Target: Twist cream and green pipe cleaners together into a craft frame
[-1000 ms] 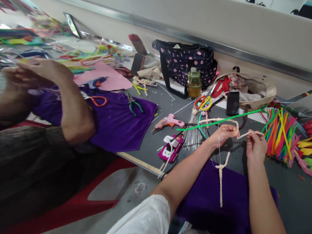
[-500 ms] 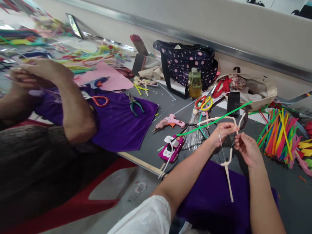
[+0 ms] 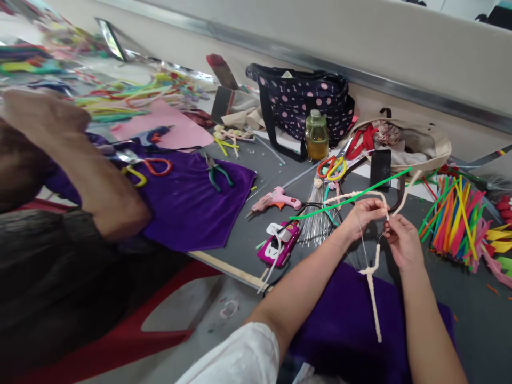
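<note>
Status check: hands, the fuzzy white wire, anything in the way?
Left hand and right hand both pinching the white wire, tail hanging over purple cloth. Green stem crosses just behind. Nothing blocking.

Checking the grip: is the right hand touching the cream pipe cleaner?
Touching. The head view shows the right hand pinching the cream pipe cleaner at its fingertips.

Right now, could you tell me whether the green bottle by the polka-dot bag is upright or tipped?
Upright: the green bottle stands on its base, cap on top.
</note>
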{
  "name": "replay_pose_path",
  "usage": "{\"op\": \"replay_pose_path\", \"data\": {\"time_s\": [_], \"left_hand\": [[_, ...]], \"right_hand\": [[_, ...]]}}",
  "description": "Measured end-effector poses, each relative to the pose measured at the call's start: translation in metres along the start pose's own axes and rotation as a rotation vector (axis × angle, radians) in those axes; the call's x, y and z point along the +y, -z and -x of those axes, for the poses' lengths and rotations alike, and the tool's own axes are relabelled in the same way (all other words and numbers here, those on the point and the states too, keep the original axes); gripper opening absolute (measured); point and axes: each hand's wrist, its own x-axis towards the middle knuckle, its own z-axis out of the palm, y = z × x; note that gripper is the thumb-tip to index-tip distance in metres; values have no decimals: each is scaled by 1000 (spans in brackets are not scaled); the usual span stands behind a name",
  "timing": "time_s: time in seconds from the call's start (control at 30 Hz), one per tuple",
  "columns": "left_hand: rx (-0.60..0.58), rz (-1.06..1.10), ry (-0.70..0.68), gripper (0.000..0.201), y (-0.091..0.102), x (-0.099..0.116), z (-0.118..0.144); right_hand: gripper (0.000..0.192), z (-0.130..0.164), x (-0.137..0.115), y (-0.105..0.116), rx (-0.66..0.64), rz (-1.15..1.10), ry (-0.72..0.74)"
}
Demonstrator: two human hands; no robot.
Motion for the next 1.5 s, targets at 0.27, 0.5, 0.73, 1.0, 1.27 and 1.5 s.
{"op": "replay_pose_path", "data": {"time_s": [0.27, 0.5, 0.73, 1.0, 1.27, 1.5], "left_hand": [[-51, 21, 55, 41, -3, -2, 3], [-94, 1, 45, 39, -1, -4, 3], [-59, -28, 13, 34, -2, -4, 0], [-45, -81, -32, 33, -4, -1, 0], [-18, -38, -68, 36, -2, 2, 0], [-34, -77, -46, 37, -5, 2, 0]], "right_hand": [[23, -1, 6, -4, -17, -59, 37], [26, 0, 8, -7, 85, -25, 130], [24, 3, 13, -13, 325, 215, 418], [11, 12, 7, -6, 343, 798, 937], [10, 7, 7, 0, 206, 828, 780], [8, 10, 3, 2, 199, 1053, 1007]]}}
